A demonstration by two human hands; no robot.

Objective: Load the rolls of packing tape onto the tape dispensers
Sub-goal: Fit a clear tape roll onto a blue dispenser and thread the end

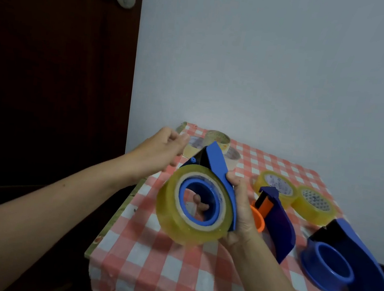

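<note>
My right hand (pixel 240 213) grips a blue tape dispenser (pixel 217 165) by its curved back, held above the table. A yellowish clear tape roll (pixel 169 212) sits on that dispenser's blue hub. My left hand (pixel 161 153) hovers at the dispenser's far end, its fingers loosely curled and holding nothing that I can see. Two more clear rolls (pixel 275 186) (pixel 313 207) lie flat on the table at the right. A dark blue dispenser with an orange hub (pixel 277 224) and a second blue dispenser with a bare hub (pixel 340 260) lie near them.
The small table has a red-and-white checked cloth (pixel 171 272). Several pale tape rolls (pixel 218 140) are stacked at its far left corner, partly behind my left hand. A dark wooden door (pixel 50 81) stands left; a pale wall is behind.
</note>
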